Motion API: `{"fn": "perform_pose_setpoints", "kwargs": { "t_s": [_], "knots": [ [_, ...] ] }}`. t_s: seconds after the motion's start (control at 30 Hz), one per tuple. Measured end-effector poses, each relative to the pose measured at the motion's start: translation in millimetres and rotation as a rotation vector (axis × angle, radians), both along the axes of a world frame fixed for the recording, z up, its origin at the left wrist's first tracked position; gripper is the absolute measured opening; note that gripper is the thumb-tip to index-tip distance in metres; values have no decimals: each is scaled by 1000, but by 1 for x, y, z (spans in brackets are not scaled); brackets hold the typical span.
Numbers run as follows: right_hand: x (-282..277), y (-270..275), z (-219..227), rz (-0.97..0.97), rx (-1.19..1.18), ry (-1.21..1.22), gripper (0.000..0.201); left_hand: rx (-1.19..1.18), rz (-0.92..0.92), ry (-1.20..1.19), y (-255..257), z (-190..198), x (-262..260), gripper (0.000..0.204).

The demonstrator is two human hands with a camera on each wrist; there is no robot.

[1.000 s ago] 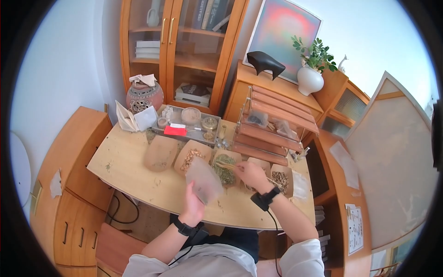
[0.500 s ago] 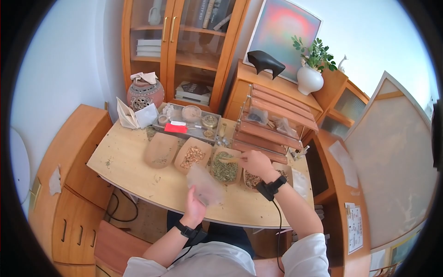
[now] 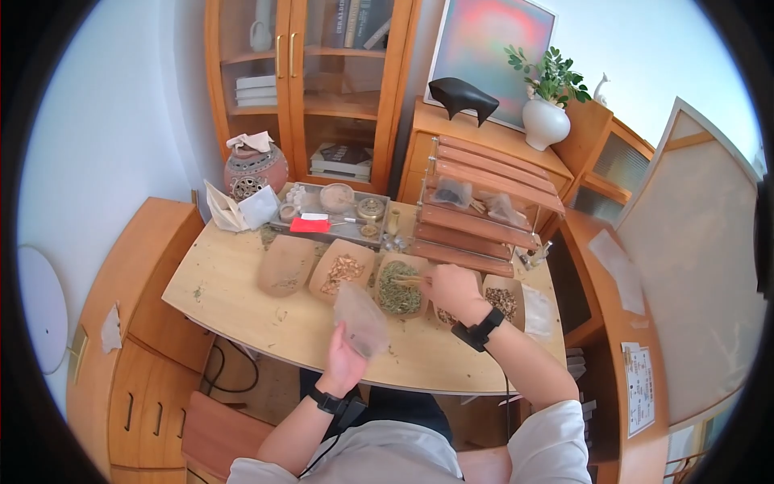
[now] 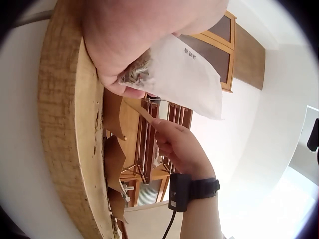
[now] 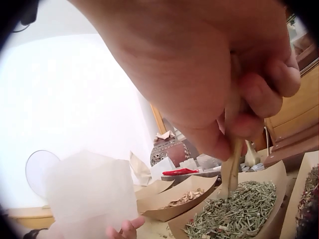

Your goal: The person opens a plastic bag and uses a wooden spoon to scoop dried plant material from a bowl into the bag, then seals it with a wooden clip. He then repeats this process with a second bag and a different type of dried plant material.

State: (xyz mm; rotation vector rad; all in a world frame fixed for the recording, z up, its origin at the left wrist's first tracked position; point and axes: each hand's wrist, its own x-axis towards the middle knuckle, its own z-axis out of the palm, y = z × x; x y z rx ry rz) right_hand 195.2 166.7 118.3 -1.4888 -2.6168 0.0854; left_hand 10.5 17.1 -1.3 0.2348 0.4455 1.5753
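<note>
My left hand (image 3: 347, 356) holds a translucent white pouch (image 3: 360, 319), gripped low, above the front of the table. In the left wrist view some dried herb (image 4: 139, 70) shows at the bottom of the pouch, near the fingers. My right hand (image 3: 455, 290) grips light wooden tongs (image 5: 230, 172), pointing down over a brown paper tray (image 5: 280, 185) of chopped green dried herb (image 5: 244, 204). The tong tips are right at the herb's surface. Left of it stands a tray of tan dried slices (image 3: 342, 273).
A nearly bare paper tray (image 3: 284, 256) stands on the left; a tray of dark pieces (image 3: 501, 302) is on the right. Behind are a grey tray (image 3: 322, 236) of small containers, a red packet (image 3: 310, 225) and a slatted wooden rack (image 3: 484, 214). A clear bag (image 3: 537, 313) lies far right.
The right hand has shifted slightly right, and the tongs have come down into the green herb's tray. The left hand still holds the pouch, which has tilted a little. The view has turned slightly.
</note>
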Motion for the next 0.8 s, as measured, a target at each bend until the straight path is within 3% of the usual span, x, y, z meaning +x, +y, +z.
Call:
{"fn": "perform_pose_setpoints", "kwargs": {
  "t_s": [0.07,0.17,0.5,0.73,0.8],
  "knots": [
    [-6,-8,8,57,-13,83,21,-9,-7,21,-1,3,1,51],
    [-9,-9,-7,44,-37,21,21,-9,-13,30,-1,7,1,51],
    [45,30,3,-258,-189,120,33,-21,-8,16,0,2,0,50],
    [46,50,-19,-216,-443,176,33,-29,-1,28,0,7,1,50],
    [43,45,-21,-172,-369,213,31,-40,-1,17,1,3,1,50]
  ]
}}
